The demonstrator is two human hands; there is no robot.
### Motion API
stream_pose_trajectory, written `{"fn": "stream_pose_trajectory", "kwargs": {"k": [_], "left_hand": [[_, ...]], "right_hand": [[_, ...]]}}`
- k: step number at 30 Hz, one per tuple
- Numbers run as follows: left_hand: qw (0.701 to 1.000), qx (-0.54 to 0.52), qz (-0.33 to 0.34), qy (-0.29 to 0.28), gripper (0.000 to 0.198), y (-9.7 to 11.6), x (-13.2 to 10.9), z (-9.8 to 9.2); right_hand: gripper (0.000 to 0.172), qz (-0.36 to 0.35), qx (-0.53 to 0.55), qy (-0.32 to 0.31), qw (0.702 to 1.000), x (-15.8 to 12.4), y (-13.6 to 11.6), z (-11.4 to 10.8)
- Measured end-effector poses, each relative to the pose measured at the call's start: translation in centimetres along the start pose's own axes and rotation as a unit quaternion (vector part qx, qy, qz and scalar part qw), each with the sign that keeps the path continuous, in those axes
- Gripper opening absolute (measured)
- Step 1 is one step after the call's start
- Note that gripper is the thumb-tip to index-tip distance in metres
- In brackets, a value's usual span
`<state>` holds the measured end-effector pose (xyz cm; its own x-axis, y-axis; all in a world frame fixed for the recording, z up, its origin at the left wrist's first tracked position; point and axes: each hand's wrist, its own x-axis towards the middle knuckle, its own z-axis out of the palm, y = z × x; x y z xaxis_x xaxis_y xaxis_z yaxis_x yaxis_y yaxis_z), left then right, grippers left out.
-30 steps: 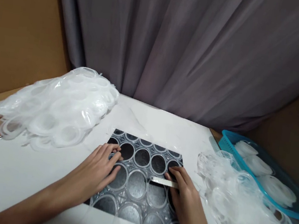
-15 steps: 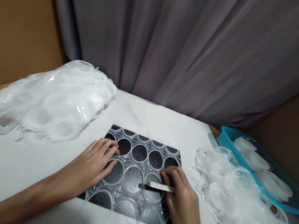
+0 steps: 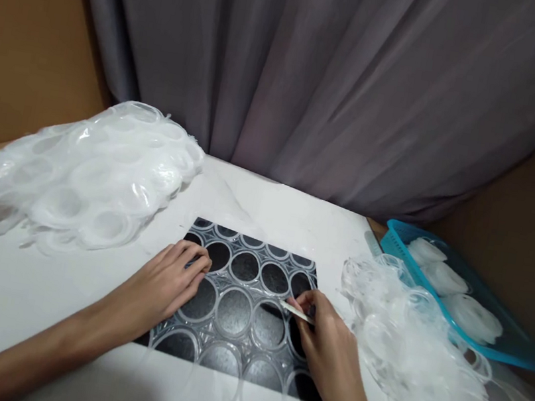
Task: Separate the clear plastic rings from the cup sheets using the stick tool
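We are tipping the white tool (image 3: 299, 312) in our right hand (image 3: 326, 340) into a slant, where half a second ago it was lying almost level, and its tip is now sitting by the upper rim of one circle in the clear ring sheet (image 3: 253, 305). Our right fingers are gripping it, the wrist coming in from the lower right. Our left forearm is stretching in from the lower left; our left hand (image 3: 171, 281) is resting palm down, bent fingers on the sheet; we cannot tell whether they are pinching it. That sheet is lying over a dark board (image 3: 312, 393) on the white counter (image 3: 287, 205), between a white pile (image 3: 94, 178) on our left and a white tangle (image 3: 419, 357) beside a blue basket (image 3: 391, 236) on our right
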<state>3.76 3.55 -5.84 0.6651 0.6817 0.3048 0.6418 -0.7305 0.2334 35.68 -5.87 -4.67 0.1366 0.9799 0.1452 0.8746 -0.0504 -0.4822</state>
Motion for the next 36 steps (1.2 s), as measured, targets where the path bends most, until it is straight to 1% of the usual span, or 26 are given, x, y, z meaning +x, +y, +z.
{"fn": "stream_pose_trajectory", "kwargs": {"k": [4,8,13,16,19,21,26,28,32,36], "left_hand": [[1.000,-0.009,-0.015,-0.001,0.024,0.2,-0.1,0.0],[1.000,-0.006,-0.021,0.007,0.027,0.0,-0.4,-0.2],[1.000,-0.026,-0.005,-0.010,0.030,-1.1,-1.1,-1.1],[0.999,-0.044,-0.011,-0.008,0.033,-1.4,-1.2,-1.4],[0.999,-0.045,-0.014,-0.007,0.035,-1.2,-1.2,-1.4],[1.000,-0.026,-0.003,-0.009,0.036,-1.2,-1.2,-1.2],[0.994,0.084,0.069,-0.013,0.039,-1.7,-1.9,-0.6],[0.989,0.123,0.079,-0.021,0.043,-1.8,-2.4,-0.6],[0.985,0.156,0.052,-0.046,0.049,-1.1,-2.9,-0.9],[0.990,0.134,-0.005,-0.033,0.054,0.2,-2.9,-0.9]], "right_hand": [[0.023,0.012,0.017,-0.029,0.999,0.1,-0.3,-0.4],[0.021,0.007,0.037,-0.058,0.998,0.0,-0.1,-1.2],[0.013,-0.031,0.020,-0.084,0.996,-0.2,1.0,-2.7],[0.014,-0.056,0.032,-0.092,0.994,-0.2,1.3,-3.2],[0.014,-0.082,0.036,-0.080,0.993,-0.2,1.1,-3.1],[0.014,-0.093,0.030,-0.065,0.993,-0.2,1.0,-2.8],[0.018,-0.090,0.014,-0.028,0.995,-0.3,1.3,-2.2],[0.016,-0.084,0.012,-0.021,0.996,-0.3,1.4,-2.3],[0.013,-0.078,0.015,-0.008,0.997,-0.4,1.5,-2.5],[0.015,-0.085,-0.008,0.015,0.996,-0.6,1.3,-2.6]]}}
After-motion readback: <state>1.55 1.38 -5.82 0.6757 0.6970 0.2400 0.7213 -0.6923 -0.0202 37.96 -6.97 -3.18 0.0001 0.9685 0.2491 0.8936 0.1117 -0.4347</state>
